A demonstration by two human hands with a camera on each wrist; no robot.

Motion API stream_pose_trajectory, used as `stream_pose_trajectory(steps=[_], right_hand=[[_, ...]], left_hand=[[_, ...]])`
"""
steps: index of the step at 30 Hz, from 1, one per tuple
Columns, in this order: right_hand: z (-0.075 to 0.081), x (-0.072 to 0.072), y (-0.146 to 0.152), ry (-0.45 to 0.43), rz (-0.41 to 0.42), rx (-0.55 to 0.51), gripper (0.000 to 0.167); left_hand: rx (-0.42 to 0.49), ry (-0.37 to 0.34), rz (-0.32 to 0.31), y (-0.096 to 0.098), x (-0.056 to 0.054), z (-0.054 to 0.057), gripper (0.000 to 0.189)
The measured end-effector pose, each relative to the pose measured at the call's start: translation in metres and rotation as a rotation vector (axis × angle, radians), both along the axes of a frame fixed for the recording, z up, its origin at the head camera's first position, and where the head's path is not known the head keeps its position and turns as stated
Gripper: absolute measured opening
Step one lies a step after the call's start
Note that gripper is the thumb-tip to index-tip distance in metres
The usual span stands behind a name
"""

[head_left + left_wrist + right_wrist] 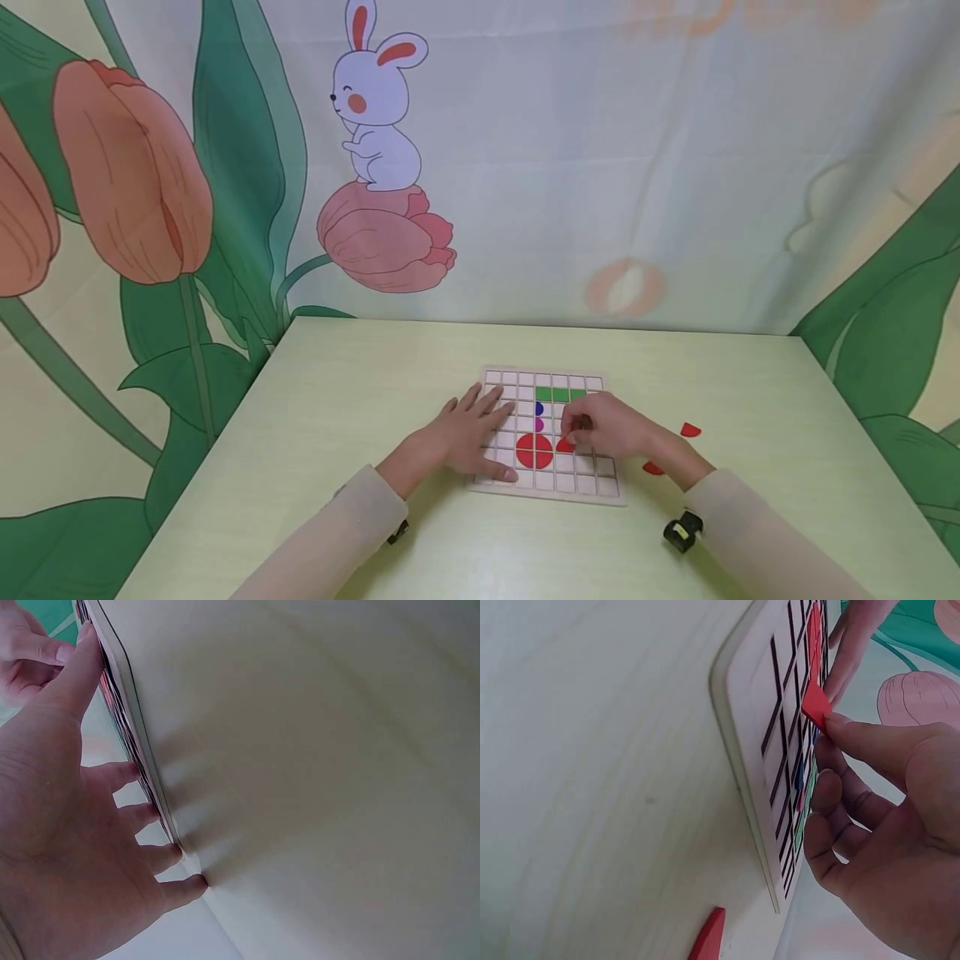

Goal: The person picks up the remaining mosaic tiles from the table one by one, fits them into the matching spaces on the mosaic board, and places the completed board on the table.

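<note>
A square white grid board [498,486] lies on the table. My left hand [468,437] is spread over its left side, fingers straight and fingertips on the board; the left wrist view shows the hand [82,825] along the board's edge. Between thumb and fingertips my right hand [606,423] pinches a red quarter-circle piece [566,445], just right of a red circle [535,451] made of quarter pieces on the grid. In the right wrist view the pinched red piece [817,705] is tilted over the board. Green squares [560,394], a blue half-circle [539,408] and a magenta piece [539,425] sit above the circle.
Right of the board, two loose red pieces lie on the table [420,350]: one red quarter piece [690,430] farther out, one red piece [654,468] partly under the right forearm. A printed cloth [525,167] with a rabbit and tulips hangs behind the table.
</note>
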State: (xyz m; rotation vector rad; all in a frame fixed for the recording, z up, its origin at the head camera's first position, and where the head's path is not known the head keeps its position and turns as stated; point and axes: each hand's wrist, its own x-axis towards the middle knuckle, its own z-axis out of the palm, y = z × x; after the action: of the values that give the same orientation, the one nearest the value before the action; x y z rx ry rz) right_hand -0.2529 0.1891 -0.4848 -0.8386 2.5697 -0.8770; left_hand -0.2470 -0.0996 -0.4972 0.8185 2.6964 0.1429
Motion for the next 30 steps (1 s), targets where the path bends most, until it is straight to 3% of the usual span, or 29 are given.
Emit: stream_pose_trajectory(steps=[9,19,23,30], right_hand=[[0.000,0.000,-0.005,0.084,0.012,0.046,0.012],[-0.005,0.002,-0.006,0.111,-0.074,0.073,0.013],[0.006,0.003,0.012,0.110,-0.151,0.055,0.009],[0.018,0.001,0.075,0.160,-0.259,0.088,0.008]], left_hand=[[-0.008,-0.005,0.003,0.001,0.000,0.002,0.116],[-0.008,-0.002,0.003,0.000,0.000,0.000,0.117],[-0.005,0.000,0.000,0.000,-0.001,0.001,0.117],[0.006,-0.002,0.002,0.001,0.000,0.000,0.117]])
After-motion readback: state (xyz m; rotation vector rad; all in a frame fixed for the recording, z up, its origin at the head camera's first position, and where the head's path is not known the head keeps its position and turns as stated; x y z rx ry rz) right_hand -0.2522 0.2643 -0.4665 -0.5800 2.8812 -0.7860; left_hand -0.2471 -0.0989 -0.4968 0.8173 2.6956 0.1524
